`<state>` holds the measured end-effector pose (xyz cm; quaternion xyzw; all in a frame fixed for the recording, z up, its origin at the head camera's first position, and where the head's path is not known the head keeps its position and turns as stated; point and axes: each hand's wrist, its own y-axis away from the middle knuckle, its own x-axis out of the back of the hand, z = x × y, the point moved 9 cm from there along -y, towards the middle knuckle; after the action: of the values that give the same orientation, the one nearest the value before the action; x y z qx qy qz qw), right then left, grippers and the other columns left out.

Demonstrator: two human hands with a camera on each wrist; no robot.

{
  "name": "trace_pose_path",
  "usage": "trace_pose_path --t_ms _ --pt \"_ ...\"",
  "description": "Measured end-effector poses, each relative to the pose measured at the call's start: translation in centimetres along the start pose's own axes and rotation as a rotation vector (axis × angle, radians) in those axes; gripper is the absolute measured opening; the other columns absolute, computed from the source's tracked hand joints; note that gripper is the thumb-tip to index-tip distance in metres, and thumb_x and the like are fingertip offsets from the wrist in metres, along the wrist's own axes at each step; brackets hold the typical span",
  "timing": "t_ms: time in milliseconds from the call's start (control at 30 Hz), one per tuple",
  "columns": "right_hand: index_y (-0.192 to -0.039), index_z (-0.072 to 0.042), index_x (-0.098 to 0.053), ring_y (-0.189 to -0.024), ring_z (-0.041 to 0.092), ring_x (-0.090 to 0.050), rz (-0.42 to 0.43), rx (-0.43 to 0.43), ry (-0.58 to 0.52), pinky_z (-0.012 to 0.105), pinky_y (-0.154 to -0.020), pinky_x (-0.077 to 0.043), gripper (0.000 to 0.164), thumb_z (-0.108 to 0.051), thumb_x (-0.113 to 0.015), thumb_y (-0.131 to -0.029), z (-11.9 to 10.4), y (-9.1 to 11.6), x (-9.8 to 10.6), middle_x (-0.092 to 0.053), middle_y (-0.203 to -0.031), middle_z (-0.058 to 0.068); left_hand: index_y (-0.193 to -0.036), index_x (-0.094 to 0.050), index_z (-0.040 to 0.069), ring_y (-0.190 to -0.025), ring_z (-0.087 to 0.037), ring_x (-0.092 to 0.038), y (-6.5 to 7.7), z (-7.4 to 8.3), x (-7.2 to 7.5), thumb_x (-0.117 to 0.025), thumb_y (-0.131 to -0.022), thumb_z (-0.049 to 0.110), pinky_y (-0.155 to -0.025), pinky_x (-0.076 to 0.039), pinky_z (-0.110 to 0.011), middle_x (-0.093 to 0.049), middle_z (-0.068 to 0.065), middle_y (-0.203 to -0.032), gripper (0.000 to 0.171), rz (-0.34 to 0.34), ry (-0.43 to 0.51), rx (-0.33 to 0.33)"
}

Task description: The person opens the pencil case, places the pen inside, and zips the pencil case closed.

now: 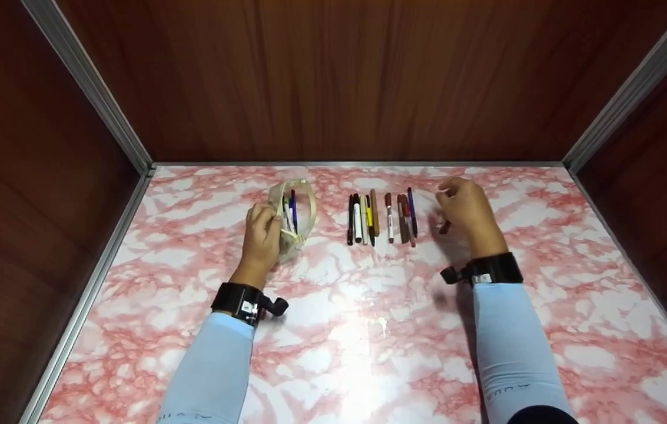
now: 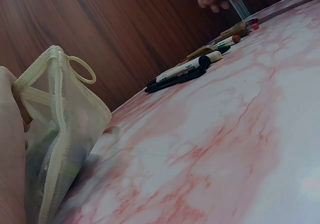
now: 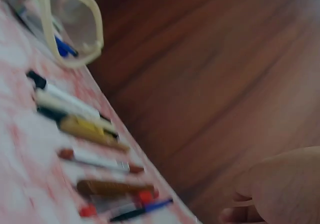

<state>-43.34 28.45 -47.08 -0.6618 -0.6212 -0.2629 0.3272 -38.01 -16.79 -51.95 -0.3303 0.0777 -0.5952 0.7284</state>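
My left hand (image 1: 264,235) grips the near-left side of a pale yellow mesh pouch (image 1: 312,203), whose mouth is held open. Inside are a few pens, including a blue pen (image 1: 294,211); the mesh wall and trim (image 2: 59,134) show close up in the left wrist view. To the right of the pen row, my right hand (image 1: 467,207) is raised over the table and pinches a slim pen (image 2: 240,6) with a clear-looking barrel. The pen's dark reddish end (image 1: 444,227) sticks out below the hand. In the right wrist view only part of the right hand (image 3: 285,194) shows.
Between the hands lies a row of pens and markers: a white marker with black cap (image 1: 357,219), a yellow pen (image 1: 369,218), a brown pen (image 1: 375,212), a white-and-brown marker (image 1: 390,218), and a purple-blue pen (image 1: 412,212). A wood-grain wall (image 1: 357,82) stands behind the marbled table (image 1: 333,353).
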Motion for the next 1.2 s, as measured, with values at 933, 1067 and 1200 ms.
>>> trace_pose_path --t_ms 933,1067,1200 --pt "-0.123 0.005 -0.074 -0.127 0.053 -0.069 -0.030 -0.101 0.053 0.064 -0.118 -0.051 0.030 -0.018 -0.064 -0.107 6.4 -0.1 -0.7 -0.076 -0.126 0.033 -0.090 -0.061 -0.007 -0.127 -0.045 -0.055 -0.1 0.0 -0.1 -0.058 -0.103 0.003 -0.121 -0.043 -0.052 -0.061 -0.027 -0.116 0.016 -0.001 0.004 0.005" --pt "-0.111 0.003 -0.073 -0.118 0.051 -0.070 -0.025 -0.106 0.076 0.064 -0.113 -0.053 0.026 -0.020 -0.062 -0.108 6.5 0.0 -0.6 -0.076 -0.116 0.031 -0.091 -0.062 -0.007 -0.128 -0.046 -0.055 -0.1 -0.1 -0.1 -0.058 -0.103 0.003 -0.121 -0.042 -0.053 -0.062 -0.027 -0.117 0.016 -0.004 0.003 0.008" --pt "-0.104 0.001 -0.070 -0.110 0.048 -0.070 -0.017 -0.106 0.078 0.062 -0.108 -0.054 0.022 -0.019 -0.060 -0.106 6.5 0.2 -0.5 -0.077 -0.106 0.028 -0.092 -0.063 -0.008 -0.128 -0.046 -0.055 -0.2 -0.2 -0.1 -0.058 -0.104 0.004 -0.122 -0.042 -0.053 -0.061 -0.028 -0.119 0.017 -0.014 -0.001 0.013"
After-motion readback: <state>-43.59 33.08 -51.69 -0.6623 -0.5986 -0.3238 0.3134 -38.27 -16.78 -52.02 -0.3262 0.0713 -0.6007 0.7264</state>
